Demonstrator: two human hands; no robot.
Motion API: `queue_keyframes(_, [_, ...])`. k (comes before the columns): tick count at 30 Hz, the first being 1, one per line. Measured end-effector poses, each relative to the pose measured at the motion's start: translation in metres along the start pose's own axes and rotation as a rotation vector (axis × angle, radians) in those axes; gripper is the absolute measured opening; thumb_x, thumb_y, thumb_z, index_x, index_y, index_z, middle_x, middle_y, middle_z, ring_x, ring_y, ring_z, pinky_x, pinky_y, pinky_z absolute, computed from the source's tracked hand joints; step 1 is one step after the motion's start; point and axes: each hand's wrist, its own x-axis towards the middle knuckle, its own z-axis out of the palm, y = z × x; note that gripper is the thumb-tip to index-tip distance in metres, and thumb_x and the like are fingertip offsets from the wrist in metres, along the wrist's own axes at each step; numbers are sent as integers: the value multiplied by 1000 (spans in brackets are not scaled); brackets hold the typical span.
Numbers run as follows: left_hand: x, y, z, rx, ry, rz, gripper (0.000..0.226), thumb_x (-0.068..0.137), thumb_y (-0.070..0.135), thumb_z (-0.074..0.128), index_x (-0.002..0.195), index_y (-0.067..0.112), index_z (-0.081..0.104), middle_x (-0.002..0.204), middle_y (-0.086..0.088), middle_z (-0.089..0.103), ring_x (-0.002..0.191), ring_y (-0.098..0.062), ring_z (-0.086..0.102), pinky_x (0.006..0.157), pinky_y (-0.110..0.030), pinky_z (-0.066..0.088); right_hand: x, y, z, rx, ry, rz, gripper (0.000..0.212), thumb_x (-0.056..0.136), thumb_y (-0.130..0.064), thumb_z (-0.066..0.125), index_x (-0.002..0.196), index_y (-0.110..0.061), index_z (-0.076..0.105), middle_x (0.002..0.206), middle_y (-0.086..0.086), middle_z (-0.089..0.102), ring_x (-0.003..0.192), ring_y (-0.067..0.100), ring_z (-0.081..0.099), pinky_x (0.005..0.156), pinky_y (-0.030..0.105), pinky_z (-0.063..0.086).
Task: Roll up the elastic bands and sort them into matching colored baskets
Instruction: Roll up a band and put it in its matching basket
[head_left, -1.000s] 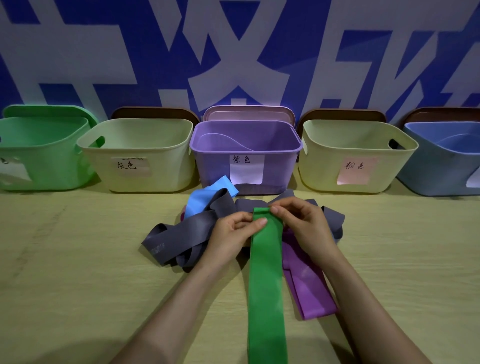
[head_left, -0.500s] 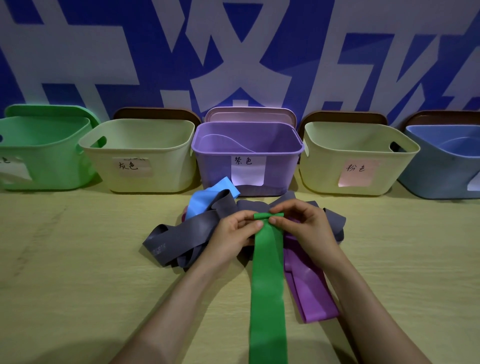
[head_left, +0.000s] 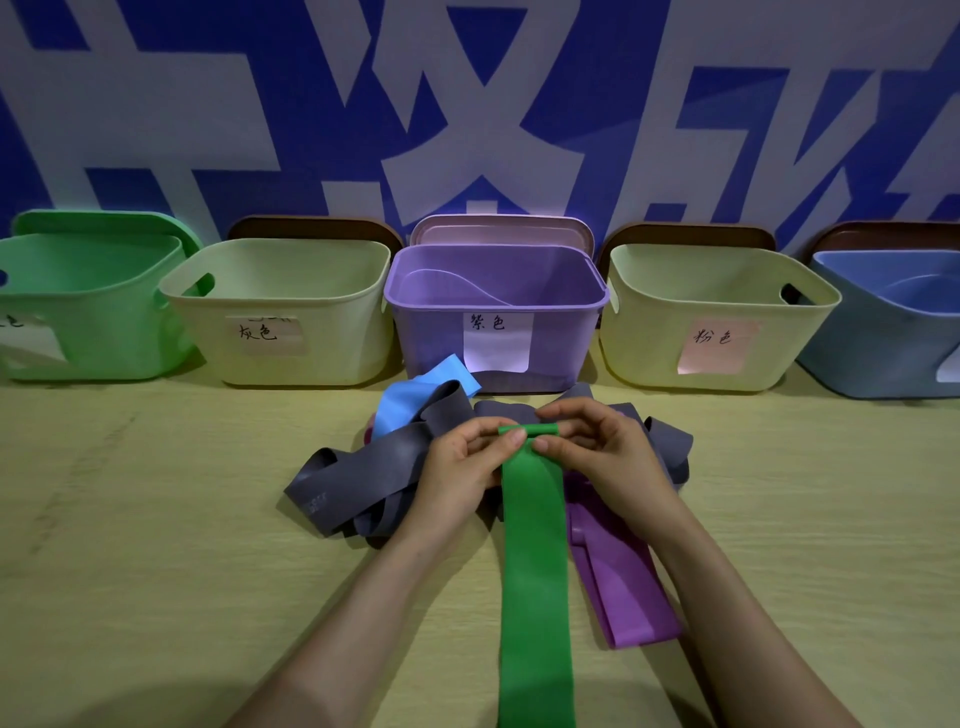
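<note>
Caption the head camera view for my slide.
Left hand and right hand pinch the rolled end of a green elastic band; green basket stands far left.

A: Back wall (head_left: 156, 104)?
B: Blue, with large white block shapes running across it.
A: Surface?
B: Desk (head_left: 156, 571) shows pale yellowish wood grain, with faint scuffs at left. Light is dim and the shadows are soft.
</note>
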Motion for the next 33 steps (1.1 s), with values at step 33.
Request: queue_keyframes(33, [-1, 7, -4, 57, -116, -145, 22, 90, 1, 59, 111, -2, 63, 98, -15, 70, 83, -18, 70, 66, -25, 57, -1, 1, -2, -67, 22, -74, 15, 77, -1, 72, 88, -12, 71, 91, 6, 72, 91, 18, 67, 82, 28, 55])
